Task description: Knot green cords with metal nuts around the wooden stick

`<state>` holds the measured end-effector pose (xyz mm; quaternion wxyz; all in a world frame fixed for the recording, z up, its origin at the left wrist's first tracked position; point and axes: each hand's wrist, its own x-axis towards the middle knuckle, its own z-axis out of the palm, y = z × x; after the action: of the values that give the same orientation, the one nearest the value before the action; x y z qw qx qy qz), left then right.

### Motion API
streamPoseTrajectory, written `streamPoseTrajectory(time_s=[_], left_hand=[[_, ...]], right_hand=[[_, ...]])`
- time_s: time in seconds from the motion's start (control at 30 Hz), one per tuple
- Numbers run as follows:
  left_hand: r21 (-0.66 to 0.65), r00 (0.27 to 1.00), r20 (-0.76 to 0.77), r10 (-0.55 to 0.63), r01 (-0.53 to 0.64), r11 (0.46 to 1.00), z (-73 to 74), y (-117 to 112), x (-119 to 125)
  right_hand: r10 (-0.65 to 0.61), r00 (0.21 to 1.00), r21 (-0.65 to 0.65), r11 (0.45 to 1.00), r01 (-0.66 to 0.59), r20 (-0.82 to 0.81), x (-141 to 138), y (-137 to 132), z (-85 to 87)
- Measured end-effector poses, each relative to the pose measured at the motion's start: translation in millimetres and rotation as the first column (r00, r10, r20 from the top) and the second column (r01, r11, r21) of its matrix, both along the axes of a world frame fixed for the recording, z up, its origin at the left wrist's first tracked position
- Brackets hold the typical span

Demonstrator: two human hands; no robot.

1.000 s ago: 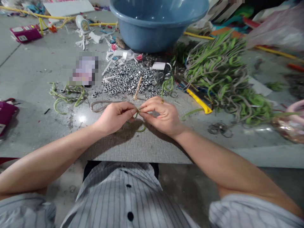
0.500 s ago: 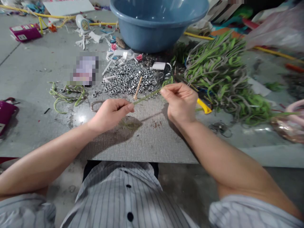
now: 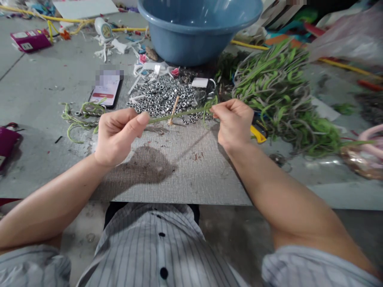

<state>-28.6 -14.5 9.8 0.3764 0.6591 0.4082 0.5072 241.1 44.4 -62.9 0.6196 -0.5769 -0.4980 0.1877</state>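
Note:
A thin green cord (image 3: pixel 179 114) is stretched taut between my two hands above the grey table (image 3: pixel 44 87). My left hand (image 3: pixel 118 133) pinches its left end between thumb and fingers. My right hand (image 3: pixel 235 121) pinches its right end, fingers closed. Just behind the cord lies a heap of small metal nuts (image 3: pixel 163 99) with a wooden stick (image 3: pixel 173 109) on it.
A big blue basin (image 3: pixel 197 28) stands at the back. A large tangle of green and grey cords (image 3: pixel 284 99) fills the right side. A yellow utility knife (image 3: pixel 259 131) lies by my right hand. A phone (image 3: pixel 106 89), finished cords with nuts (image 3: pixel 83 115) and a magenta box (image 3: pixel 28 40) lie left.
My hands, close together a second ago, have pulled apart and risen. The green cord between them has drawn out straight and taut.

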Motion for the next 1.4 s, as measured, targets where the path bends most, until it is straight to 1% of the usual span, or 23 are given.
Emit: streamPoseTrajectory(time_s=[0.07, 0.1, 0.13, 0.17, 0.2, 0.27, 0.3, 0.4, 0.47, 0.5, 0.57, 0.63, 0.7, 0.73, 0.8, 0.87, 0.93, 0.97, 1.07, 1.2, 1.27, 1.33, 1.4], left_hand=[[-0.049, 0.976, -0.144, -0.164, 0.158, 0.986, 4.7, 0, -1], [-0.090, 0.925, -0.235, -0.299, 0.285, 0.954, 6.8, 0, 0], [-0.142, 0.837, -0.324, -0.441, 0.418, 0.897, 8.4, 0, 1], [-0.205, 0.721, -0.409, -0.559, 0.525, 0.826, 9.1, 0, 3], [-0.249, 0.611, -0.481, -0.629, 0.593, 0.766, 8.8, 0, 5], [-0.312, 0.454, -0.591, -0.666, 0.633, 0.708, 6.1, 0, 9], [-0.326, 0.401, -0.636, -0.659, 0.635, 0.701, 4.3, -1, 11], [-0.345, 0.313, -0.697, -0.645, 0.642, 0.685, 0.9, 0, 11], [-0.349, 0.299, -0.707, -0.641, 0.641, 0.684, 1.6, 1, 9], [-0.347, 0.300, -0.714, -0.633, 0.633, 0.692, 2.5, 3, 7], [-0.312, 0.321, -0.747, -0.582, 0.604, 0.733, 4.2, 6, 4], [-0.217, 0.368, -0.806, -0.464, 0.546, 0.809, 5.0, 9, 2], [-0.070, 0.413, -0.872, -0.263, 0.427, 0.901, 5.2, 13, -1], [-0.005, 0.409, -0.899, -0.155, 0.345, 0.939, 5.5, 15, -2], [0.064, 0.328, -0.945, 0.008, 0.160, 0.985, 7.6, 18, -5], [0.039, 0.189, -0.982, 0.032, 0.033, 0.999, 11.4, 20, -8], [0.006, 0.086, -0.996, 0.007, -0.017, 1.000, 15.5, 20, -10], [-0.006, 0.056, -0.998, -0.004, -0.029, 1.000, 16.9, 20, -11], [-0.033, 0.026, -0.999, -0.032, -0.050, 0.998, 16.4, 22, -12], [-0.031, 0.037, -0.999, -0.028, -0.075, 0.997, 5.3, 26, -12], [-0.004, 0.073, -0.997, 0.000, -0.045, 0.999, -0.5, 29, -12], [0.000, 0.158, -0.987, 0.007, -0.045, 0.999, -3.4, 31, -11], [-0.027, 0.304, -0.952, -0.016, -0.033, 0.999, -3.6, 31, -10]], right_hand=[[0.006, 0.999, -0.030, 1.000, -0.004, 0.054, -3, -4, 5.1], [0.026, 0.994, -0.051, 0.998, -0.021, 0.104, -4, -6, 7.5], [0.052, 0.985, -0.075, 0.996, -0.040, 0.165, -4, -8, 9.8], [0.081, 0.969, -0.100, 0.993, -0.059, 0.232, -5, -10, 12.1], [0.113, 0.947, -0.127, 0.989, -0.077, 0.302, -6, -13, 14.6], [0.182, 0.884, -0.179, 0.977, -0.114, 0.430, -8, -18, 19.7], [0.225, 0.848, -0.208, 0.968, -0.139, 0.480, -9, -20, 22.0], [0.414, 0.704, -0.344, 0.905, -0.250, 0.577, -14, -27, 26.3], [0.493, 0.588, -0.423, 0.866, -0.266, 0.641, -16, -31, 26.1], [0.497, 0.537, -0.434, 0.865, -0.250, 0.681, -17, -32, 25.3], [0.441, 0.468, -0.390, 0.897, -0.206, 0.766, -18, -34, 23.0], [0.362, 0.440, -0.305, 0.932, -0.197, 0.822, -19, -36, 20.8], [0.308, 0.440, -0.221, 0.946, -0.239, 0.844, -20, -36, 19.6], [0.291, 0.445, -0.180, 0.945, -0.274, 0.847, -20, -36, 19.3], [0.284, 0.454, -0.120, 0.926, -0.357, 0.845, -20, -36, 19.4], [0.323, 0.437, -0.113, 0.890, -0.441, 0.840, -20, -36, 20.3], [0.402, 0.371, -0.166, 0.833, -0.528, 0.837, -20, -37, 22.3], [0.445, 0.327, -0.206, 0.801, -0.563, 0.834, -21, -38, 23.5], [0.534, 0.225, -0.306, 0.726, -0.616, 0.815, -22, -42, 27.5], [0.588, 0.186, -0.376, 0.697, -0.610, 0.787, -26, -50, 29.3], [0.601, 0.187, -0.387, 0.691, -0.611, 0.777, -27, -52, 28.0], [0.595, 0.208, -0.362, 0.691, -0.625, 0.777, -28, -52, 26.1], [0.563, 0.275, -0.294, 0.715, -0.634, 0.779, -29, -51, 24.4]])
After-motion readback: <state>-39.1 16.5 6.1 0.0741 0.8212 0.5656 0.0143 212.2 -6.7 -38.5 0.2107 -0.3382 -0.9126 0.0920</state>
